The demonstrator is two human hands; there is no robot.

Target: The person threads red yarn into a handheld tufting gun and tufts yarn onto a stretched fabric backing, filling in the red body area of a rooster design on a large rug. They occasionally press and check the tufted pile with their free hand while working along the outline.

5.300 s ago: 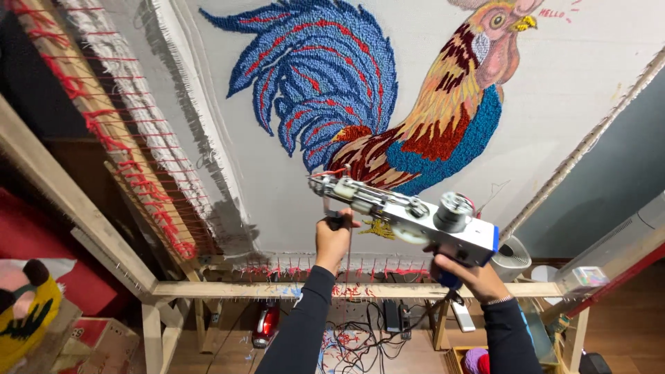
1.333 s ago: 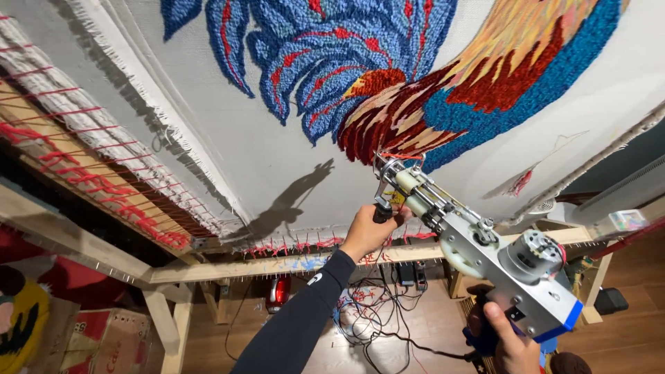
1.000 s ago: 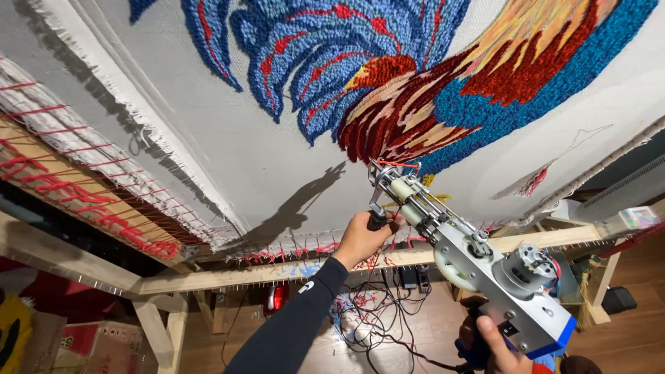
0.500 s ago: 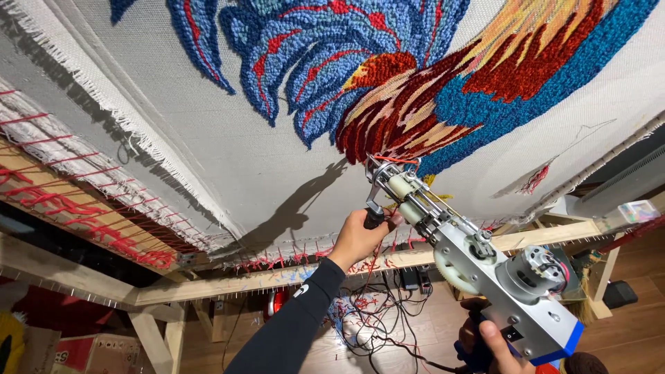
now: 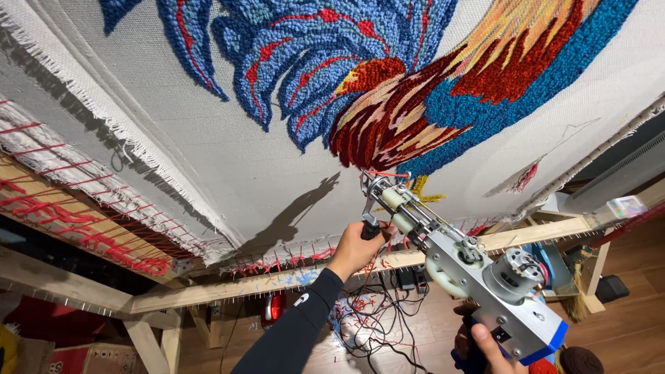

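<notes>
Tufting gun of grey metal with blue base (image 5: 478,277), lower right of frame, nose against white stretched cloth (image 5: 228,173) below blue-and-red yarn rooster (image 5: 388,76). Left hand (image 5: 357,246) fingers closed around front handle, steadying; right hand (image 5: 481,346) grips rear handle. Wooden frame rail (image 5: 228,287) beneath.

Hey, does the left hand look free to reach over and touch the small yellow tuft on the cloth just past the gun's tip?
Probably not as it stands: the left hand is wrapped around the black front handle of the tufting gun. The yellow tuft lies close with bare cloth between, but the hand would have to let go first.
</notes>
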